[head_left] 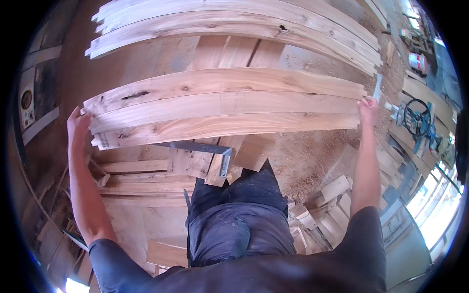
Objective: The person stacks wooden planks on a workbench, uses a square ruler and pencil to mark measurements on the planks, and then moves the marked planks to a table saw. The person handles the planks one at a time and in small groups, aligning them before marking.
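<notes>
Reading from the left, the left hand (78, 122) is closed at the left ends of three boards (224, 103), fingers curled at the far corner; how many of the boards lie within that grip cannot be told. Below and inward of the left forearm, long timbers (141, 179) lie roughly parallel to the boards. The three boards span the middle of the view, edge to edge, in front of the person and between the two hands. Their left ends are stepped, not flush; whether they are joined, or bear on anything beneath, cannot be determined. A dark metal bar (193, 146) shows at their near edge, and crosswise planks (215, 51) show beyond the far edge, below a stack of boards (215, 24). The right hand (368, 110) is closed on the right ends. Further right are a pile of offcuts (334, 188), a handwheel (416, 117) and a white bucket (418, 62). Sound handling, in this inspector's judgement, calls for equal height at both hands, even inward pressure so that no board slips from the set, a smooth, slow movement, and fingertips clear of the undersides.
</notes>
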The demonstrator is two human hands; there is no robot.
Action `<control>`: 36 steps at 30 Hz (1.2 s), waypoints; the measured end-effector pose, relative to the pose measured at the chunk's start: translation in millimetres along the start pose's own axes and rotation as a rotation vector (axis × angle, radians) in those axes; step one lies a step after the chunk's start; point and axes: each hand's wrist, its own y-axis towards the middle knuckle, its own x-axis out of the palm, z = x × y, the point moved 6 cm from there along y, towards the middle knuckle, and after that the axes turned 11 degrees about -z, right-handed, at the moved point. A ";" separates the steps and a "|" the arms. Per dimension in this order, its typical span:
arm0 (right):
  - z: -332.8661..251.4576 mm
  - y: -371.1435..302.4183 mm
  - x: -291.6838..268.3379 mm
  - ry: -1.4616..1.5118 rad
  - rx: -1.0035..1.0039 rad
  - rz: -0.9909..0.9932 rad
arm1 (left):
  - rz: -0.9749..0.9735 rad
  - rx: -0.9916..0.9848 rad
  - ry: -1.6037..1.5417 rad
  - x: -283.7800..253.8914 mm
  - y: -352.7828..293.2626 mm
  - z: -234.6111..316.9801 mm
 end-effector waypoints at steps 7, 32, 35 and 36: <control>21.5 11.1 6.1 -0.008 -0.012 0.021 | 0.053 -0.064 -0.170 -0.2 1.8 3.2; 55.5 -31.5 -10.6 -0.123 0.075 0.049 | 0.262 -0.084 -0.288 4.3 -20.5 -120.0; 54.0 -40.3 -12.5 0.074 0.055 -0.031 | -0.010 -0.143 -0.283 29.7 -37.8 -79.4; 56.5 -38.7 -14.7 0.088 0.066 -0.025 | -0.025 -0.111 -0.358 33.4 -30.1 -87.8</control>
